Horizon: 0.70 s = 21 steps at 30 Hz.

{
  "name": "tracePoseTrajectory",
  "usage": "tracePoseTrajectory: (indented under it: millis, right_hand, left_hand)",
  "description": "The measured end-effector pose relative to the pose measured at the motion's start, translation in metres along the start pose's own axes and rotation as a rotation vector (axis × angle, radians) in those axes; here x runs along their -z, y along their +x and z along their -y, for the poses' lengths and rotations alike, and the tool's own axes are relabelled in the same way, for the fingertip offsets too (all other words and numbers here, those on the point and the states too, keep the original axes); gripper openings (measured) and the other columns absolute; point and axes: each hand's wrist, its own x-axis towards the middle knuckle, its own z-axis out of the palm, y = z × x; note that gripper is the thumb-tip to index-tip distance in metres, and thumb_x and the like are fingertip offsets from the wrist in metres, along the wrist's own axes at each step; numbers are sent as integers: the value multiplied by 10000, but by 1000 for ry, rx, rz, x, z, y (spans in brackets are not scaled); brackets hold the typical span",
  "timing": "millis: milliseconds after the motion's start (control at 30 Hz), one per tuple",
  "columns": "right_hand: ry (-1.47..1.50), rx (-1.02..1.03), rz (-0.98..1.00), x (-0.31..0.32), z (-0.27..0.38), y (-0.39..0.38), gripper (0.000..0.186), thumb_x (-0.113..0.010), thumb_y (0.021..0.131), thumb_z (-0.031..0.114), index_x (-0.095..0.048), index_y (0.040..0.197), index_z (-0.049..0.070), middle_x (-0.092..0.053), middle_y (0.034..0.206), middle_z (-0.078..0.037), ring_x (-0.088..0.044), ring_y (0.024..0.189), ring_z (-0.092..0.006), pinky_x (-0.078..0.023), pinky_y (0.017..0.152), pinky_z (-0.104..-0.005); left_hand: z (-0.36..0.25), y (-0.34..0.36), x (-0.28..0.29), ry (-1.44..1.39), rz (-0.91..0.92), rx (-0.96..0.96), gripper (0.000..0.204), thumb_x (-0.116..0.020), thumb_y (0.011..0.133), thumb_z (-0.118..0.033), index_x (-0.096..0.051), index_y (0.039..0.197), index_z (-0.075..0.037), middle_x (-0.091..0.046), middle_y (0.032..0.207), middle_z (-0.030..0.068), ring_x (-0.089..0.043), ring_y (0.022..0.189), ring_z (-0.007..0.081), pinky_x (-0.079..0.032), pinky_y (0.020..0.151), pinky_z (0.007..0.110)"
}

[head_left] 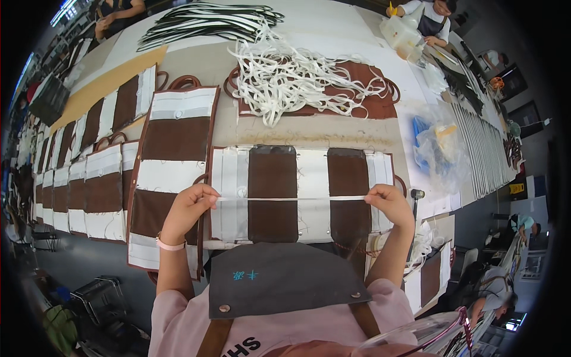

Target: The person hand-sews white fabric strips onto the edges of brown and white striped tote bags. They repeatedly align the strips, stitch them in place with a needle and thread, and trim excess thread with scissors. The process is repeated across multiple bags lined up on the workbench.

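Note:
A narrow white strip (273,199) is stretched level between my two hands. My left hand (199,201) pinches its left end, and my right hand (383,199) pinches the right end. Under the strip lies a flat bag panel (312,220) with brown and white bands, brown handles showing at its sides. Whether the strip touches the panel, I cannot tell. Beyond the panel, a tangled heap of white strips (279,83) rests on a reddish-brown bag piece (363,89).
More banded bag panels (173,134) lie in overlapping rows to the left. Black-and-white strips (208,24) are piled at the far side. Clear plastic with something blue (425,143) sits to the right, near a dark hammer-like tool (416,196). Other people work around the table.

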Motion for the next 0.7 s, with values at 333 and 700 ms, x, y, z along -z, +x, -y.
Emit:
tracePoseTrajectory:
  millis: [333,700]
  right_hand:
    - [-174,-216,-308,36,-74,49,140,-731,867,135,-670,862,9,-624,806,-36,-573,801,-142,-468,725,-318]
    - [-333,629,-152,-175,71,117,369,-715,862,99,-630,1207,1,-607,1222,-175,-547,1208,-396,-436,1033,-489]
  left_hand:
    - [20,65,-27,197,-92,7,136,-622,965,-59,-708,1044,9,-685,835,30,-620,776,99,-515,731,250]
    - [10,75,-38,441,-92,-73,172,-611,962,-27,-666,1123,-10,-728,873,113,-702,759,178,-547,720,288]
